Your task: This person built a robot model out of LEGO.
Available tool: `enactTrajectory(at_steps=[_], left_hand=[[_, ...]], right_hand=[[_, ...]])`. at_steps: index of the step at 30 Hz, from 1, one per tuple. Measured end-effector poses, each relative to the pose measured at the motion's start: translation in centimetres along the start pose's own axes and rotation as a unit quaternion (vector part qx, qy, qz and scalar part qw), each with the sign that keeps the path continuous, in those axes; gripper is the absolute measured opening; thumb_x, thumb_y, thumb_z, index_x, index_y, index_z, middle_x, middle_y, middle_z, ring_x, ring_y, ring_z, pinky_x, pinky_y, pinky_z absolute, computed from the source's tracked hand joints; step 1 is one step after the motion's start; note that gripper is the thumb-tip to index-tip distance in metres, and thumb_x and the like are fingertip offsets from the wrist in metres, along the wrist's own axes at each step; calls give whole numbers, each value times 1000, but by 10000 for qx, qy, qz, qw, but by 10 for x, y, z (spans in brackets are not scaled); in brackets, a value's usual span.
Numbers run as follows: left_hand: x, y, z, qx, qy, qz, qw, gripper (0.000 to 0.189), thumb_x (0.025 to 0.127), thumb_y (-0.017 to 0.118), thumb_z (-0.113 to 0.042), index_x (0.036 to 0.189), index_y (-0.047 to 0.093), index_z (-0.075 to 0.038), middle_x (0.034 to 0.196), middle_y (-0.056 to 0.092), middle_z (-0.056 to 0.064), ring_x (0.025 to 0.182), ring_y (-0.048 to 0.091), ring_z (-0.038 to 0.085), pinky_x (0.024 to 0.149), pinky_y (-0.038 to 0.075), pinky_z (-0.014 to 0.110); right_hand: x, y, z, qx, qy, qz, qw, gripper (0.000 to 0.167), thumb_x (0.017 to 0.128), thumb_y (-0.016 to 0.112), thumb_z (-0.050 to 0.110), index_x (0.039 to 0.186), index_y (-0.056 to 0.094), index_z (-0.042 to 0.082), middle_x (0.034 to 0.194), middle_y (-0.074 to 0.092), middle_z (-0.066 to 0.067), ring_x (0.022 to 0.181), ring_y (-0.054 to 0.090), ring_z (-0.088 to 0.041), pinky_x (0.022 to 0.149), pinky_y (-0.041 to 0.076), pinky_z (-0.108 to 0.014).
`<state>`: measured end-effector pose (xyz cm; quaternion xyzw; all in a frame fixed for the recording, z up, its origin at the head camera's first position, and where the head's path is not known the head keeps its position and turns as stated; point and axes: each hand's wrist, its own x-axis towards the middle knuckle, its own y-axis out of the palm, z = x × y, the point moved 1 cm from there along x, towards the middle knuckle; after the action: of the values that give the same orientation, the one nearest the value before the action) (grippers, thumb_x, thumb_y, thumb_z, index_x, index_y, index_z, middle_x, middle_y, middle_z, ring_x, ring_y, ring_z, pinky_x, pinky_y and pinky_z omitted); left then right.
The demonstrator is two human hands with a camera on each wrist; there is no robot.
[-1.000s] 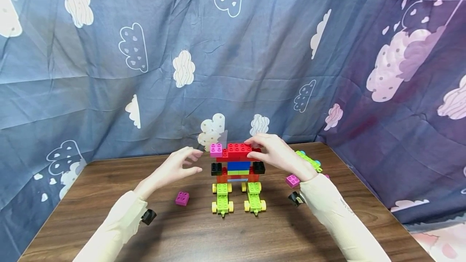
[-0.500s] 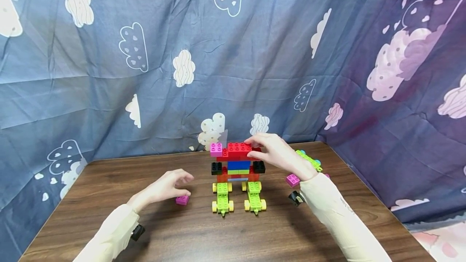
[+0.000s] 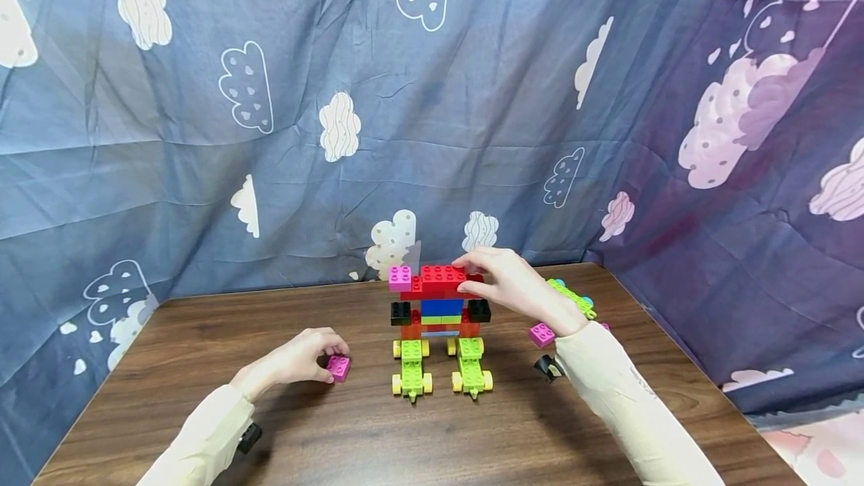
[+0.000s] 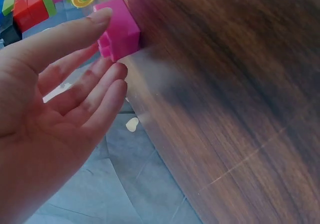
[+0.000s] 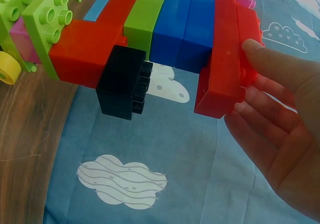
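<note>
A magenta toy brick (image 3: 339,367) lies on the table left of a brick figure. My left hand (image 3: 300,358) pinches it, with the thumb (image 4: 100,20) on its near side. The figure stands upright on two lime wheeled bases (image 3: 412,375) with yellow wheels. Its middle has blue bricks (image 3: 442,307) and lime bricks, with a black brick (image 3: 401,313) on each side. Across the top run red bricks (image 3: 442,276), with a pink brick (image 3: 400,278) at the left end. My right hand (image 3: 509,280) grips the top red brick at its right end, thumb on its front.
Right of the figure a magenta brick (image 3: 542,334) lies on the wooden table (image 3: 445,441). Farther back is a lime base (image 3: 570,297) with blue wheels, partly behind my right wrist. A cloud-patterned cloth (image 3: 297,193) hangs behind the table.
My left hand has moved from beside the figure down and left to the magenta brick and closed on it. My right hand stays on the top red brick.
</note>
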<state>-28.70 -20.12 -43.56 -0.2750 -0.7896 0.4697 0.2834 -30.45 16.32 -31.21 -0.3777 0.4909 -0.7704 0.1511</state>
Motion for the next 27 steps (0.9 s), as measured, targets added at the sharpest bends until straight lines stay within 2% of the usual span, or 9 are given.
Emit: enactTrajectory(at_steps=[4,17,23,27], left_hand=[[-1,2,5,259,-39,68,9996,37,67,85,-2,100,69,0,90,68,7,81,64,18,72,53,25],[-1,3,11,300,-90,-199,9993,26,72,83,-11,93,70,-4,83,68,2,76,62,15,68,50,22],[1,2,10,194,-177,-235,9994,22,77,80,-12,94,70,-3,84,71,3,78,66,16,70,53,24],[2,-1,9,-56,-322,-235,9992,21,80,79,-13,96,70,-3,85,73,3,79,69,15,73,56,29]], right_hand=[[1,0,0,-16,-40,-23,10000,36,85,78,24,117,69,12,105,73,-4,91,67,-15,83,58,-36],[0,-1,2,-40,-21,-13,10000,36,84,79,24,117,69,12,103,73,-3,89,67,-14,81,59,-33],[0,-2,2,-102,23,21,9999,35,85,78,26,117,69,13,104,73,-3,89,66,-15,81,58,-34],[0,-3,2,-183,80,74,9998,36,86,77,29,118,69,14,106,72,-2,90,66,-15,81,57,-34]])
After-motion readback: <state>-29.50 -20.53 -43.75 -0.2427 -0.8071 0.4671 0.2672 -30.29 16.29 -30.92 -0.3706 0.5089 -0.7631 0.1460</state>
